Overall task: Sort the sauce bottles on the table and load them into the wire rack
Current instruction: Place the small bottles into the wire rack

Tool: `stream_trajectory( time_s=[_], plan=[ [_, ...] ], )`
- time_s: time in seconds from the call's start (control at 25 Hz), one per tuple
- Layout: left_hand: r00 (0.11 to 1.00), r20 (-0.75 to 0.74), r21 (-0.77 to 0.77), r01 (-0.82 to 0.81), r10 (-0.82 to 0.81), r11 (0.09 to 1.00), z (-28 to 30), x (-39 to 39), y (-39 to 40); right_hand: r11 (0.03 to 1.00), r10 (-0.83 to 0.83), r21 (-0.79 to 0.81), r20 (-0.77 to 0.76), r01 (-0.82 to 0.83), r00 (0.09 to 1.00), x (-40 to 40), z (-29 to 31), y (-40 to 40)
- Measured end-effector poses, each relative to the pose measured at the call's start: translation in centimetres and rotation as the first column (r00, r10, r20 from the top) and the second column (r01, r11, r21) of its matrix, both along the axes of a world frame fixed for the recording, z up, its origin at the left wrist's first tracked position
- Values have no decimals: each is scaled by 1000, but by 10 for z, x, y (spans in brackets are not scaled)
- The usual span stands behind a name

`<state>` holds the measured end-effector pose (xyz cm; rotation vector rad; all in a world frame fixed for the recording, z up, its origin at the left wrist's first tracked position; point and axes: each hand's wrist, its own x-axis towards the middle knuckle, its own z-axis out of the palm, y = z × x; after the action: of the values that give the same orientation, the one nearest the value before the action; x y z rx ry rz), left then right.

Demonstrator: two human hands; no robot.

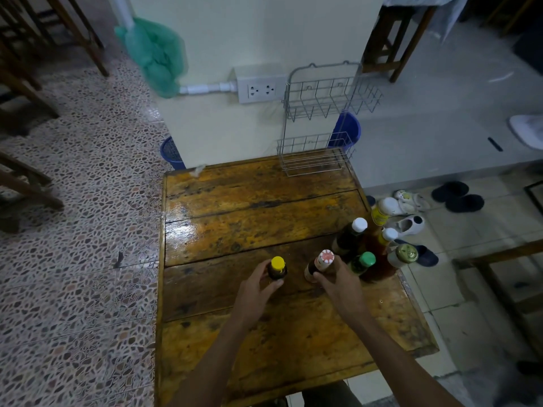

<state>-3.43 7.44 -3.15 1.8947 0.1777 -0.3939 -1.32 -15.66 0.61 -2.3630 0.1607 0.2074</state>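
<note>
A: How far along was the job?

B: Barely begun, I'd judge. Both tiers of the wire rack [320, 118], at twelve o'clock on the far edge of the table [235, 207], held no bottles.

A: And the hands?

B: The left hand [258, 289] was curled round the yellow-capped bottle [277, 268], standing near the middle. The right hand [338, 283] gripped the red-and-white-capped bottle [318, 265] just beside it, at three o'clock.

A: The rest?

B: A cluster of bottles [373, 245] stood at two o'clock by the table's right edge, untouched. Sorting seemed under way; all the loading remained.
</note>
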Motion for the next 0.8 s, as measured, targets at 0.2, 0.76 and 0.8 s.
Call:
stream_trajectory(
  time_s=[0.2, 0.76, 0.8],
  plan=[
    [999, 28, -76, -20, 22, 997, 18, 18, -2, 998, 62, -18, 30, -62, 998, 17, 18, 4],
    [897, 336, -185, -236, 287, 954, 99, 288, -47, 964, 236, 48, 311, -263, 921, 295, 140, -28],
    [896, 331, -176, -250, 297, 952, 85, 297, -52, 955, 280, 7, 321, -298, 905, 307, 125, -31]
  ],
)
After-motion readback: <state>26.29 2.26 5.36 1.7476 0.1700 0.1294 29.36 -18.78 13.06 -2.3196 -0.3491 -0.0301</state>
